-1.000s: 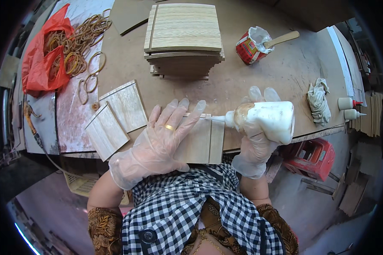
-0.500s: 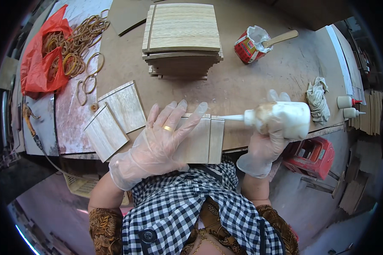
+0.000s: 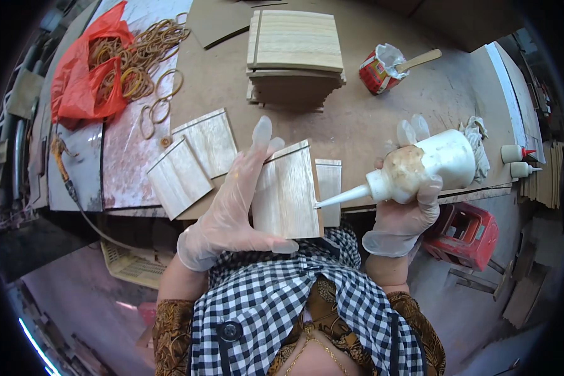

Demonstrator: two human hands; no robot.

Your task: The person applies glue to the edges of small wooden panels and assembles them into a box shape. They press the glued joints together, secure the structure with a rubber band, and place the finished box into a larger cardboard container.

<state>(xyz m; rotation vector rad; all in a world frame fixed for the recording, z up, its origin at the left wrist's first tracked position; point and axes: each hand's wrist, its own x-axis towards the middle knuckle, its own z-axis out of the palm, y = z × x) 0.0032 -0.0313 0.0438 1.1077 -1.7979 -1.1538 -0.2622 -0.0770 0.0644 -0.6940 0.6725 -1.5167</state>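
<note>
My gloved left hand [image 3: 232, 207] holds a small wooden panel [image 3: 285, 191] by its left side, with the thumb along the near edge. The panel is tilted, its right edge raised, and a dark groove runs along its far edge. In my gloved right hand [image 3: 413, 200] lies a stained white squeeze bottle [image 3: 448, 160] on its side. Its long pointed nozzle [image 3: 344, 196] reaches left to the panel's raised right edge. Another wooden panel [image 3: 328, 188] lies partly hidden behind the tilted one. Two more grooved panels [image 3: 180, 178] overlap on the table to the left.
A stack of wooden panels [image 3: 297, 41] stands at the far middle. Right of it sits a red tub [image 3: 376, 72] with a wooden stick. Rubber bands [image 3: 150, 53] spill from a red bag [image 3: 75, 88]. A cloth [image 3: 476, 144] and two small bottles [image 3: 514, 153] are at right, above a red stool [image 3: 460, 235].
My left hand has tilted a panel up off the one beneath. The bottle has shifted slightly right and tipped, its nozzle now lower, at the panel's raised edge. The whole view has shifted.
</note>
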